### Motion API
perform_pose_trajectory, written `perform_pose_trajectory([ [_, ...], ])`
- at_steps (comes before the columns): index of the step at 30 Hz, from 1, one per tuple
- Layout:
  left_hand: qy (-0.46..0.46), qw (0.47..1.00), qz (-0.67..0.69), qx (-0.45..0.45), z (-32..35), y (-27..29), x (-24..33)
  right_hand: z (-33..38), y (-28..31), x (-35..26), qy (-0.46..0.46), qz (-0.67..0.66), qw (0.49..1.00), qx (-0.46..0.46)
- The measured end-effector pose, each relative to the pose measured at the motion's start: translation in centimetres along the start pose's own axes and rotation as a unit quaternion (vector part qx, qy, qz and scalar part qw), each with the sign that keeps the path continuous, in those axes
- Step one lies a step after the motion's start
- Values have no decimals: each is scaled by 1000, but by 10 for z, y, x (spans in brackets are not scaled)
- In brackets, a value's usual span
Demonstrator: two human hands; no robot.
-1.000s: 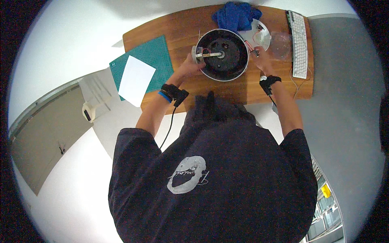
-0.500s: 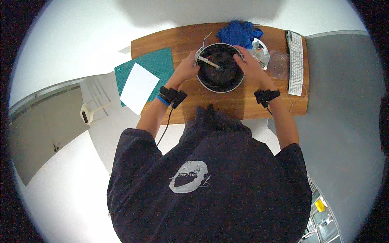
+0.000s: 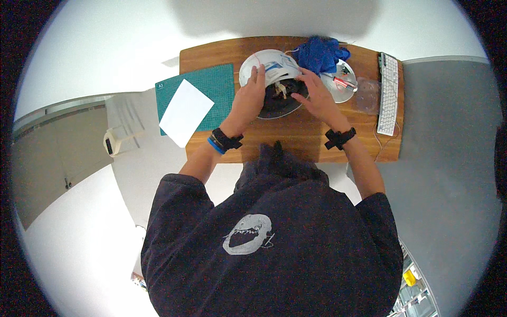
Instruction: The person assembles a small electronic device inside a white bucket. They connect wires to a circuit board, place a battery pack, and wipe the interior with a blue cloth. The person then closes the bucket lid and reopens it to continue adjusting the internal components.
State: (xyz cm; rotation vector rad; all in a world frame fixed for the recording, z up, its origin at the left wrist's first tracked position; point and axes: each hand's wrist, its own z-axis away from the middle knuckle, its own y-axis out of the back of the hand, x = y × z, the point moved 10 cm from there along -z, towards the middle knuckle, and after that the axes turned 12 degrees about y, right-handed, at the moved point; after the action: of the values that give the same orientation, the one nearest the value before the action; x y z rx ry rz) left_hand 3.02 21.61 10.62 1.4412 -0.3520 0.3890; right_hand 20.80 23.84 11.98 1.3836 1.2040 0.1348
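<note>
A round white device with a black open underside (image 3: 272, 68) stands tilted on its edge on the wooden table (image 3: 296, 140). My left hand (image 3: 248, 98) grips its left side, fingers up on the white shell. On its right edge my right hand (image 3: 317, 95) holds it, fingers reaching toward the dark inside, where small parts show. Both wrists wear black bands.
A blue cloth (image 3: 319, 53) lies behind the device. A round silver plate (image 3: 343, 84) with a red tool sits to the right, next to a clear plastic bag (image 3: 367, 95) and a white keyboard (image 3: 390, 95). A green cutting mat (image 3: 211, 87) with white paper (image 3: 185, 111) lies at left.
The round device lay flat with its black inside up; both hands have now tipped it up so the white shell faces me.
</note>
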Motion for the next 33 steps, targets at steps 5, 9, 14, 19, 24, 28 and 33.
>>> perform_pose_trajectory([
  [5, -47, 999, 4, -11, 16, -11, 13, -22, 1, -31, 105, 11, 994, -23],
  [9, -85, 993, 68, -43, 23, -4, 15, -8, -10, -29, 106, 39, 992, -48],
  [14, -51, 971, 217, -81, 25, -21, -18, 4, -18, -47, 110, 61, 990, -62],
  [19, -103, 969, 209, -76, 33, -25, -17, 19, -43, -47, 158, 77, 983, -58],
  [24, -94, 967, 224, -73, 39, -35, -24, 29, -52, -49, 169, 87, 981, -32],
  [28, -104, 972, 207, -46, 36, -33, -28, 17, -49, -39, 47, 36, 998, -32],
  [33, -83, 966, 245, -26, 28, -27, -26, 14, -39, -33, 13, 38, 999, -6],
])
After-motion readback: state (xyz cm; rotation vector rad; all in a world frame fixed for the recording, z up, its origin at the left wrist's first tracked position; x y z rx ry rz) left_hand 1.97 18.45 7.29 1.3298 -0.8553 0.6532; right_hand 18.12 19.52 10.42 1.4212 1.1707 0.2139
